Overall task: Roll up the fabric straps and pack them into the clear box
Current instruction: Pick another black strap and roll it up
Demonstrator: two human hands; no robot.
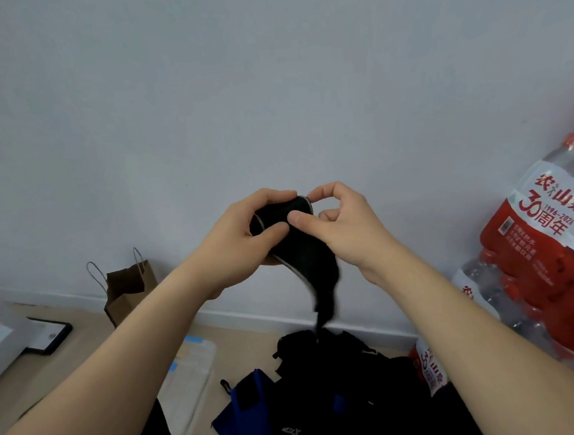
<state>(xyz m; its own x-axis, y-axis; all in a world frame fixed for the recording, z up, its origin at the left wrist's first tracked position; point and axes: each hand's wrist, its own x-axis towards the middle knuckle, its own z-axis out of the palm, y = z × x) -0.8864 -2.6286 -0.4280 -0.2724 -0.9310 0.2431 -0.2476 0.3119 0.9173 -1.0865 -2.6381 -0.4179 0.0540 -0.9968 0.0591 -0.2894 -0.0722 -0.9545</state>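
Observation:
Both hands are raised in front of the wall with a black fabric strap [304, 253] between them. My left hand [243, 241] grips the rolled part of the strap, thumb on its front. My right hand [341, 223] pinches the roll's upper right edge with thumb and forefinger. The loose tail of the strap hangs down toward a heap of black and blue straps [326, 386] on the floor. The clear box [191, 369] with blue tape marks lies on the floor to the left of the heap.
A brown paper bag [128, 291] stands by the wall at left, with a black-framed flat object [49, 335] and white board beside it. Shrink-wrapped packs of red-labelled water bottles [543, 259] are stacked at right; one bottle [428, 367] lies near the heap.

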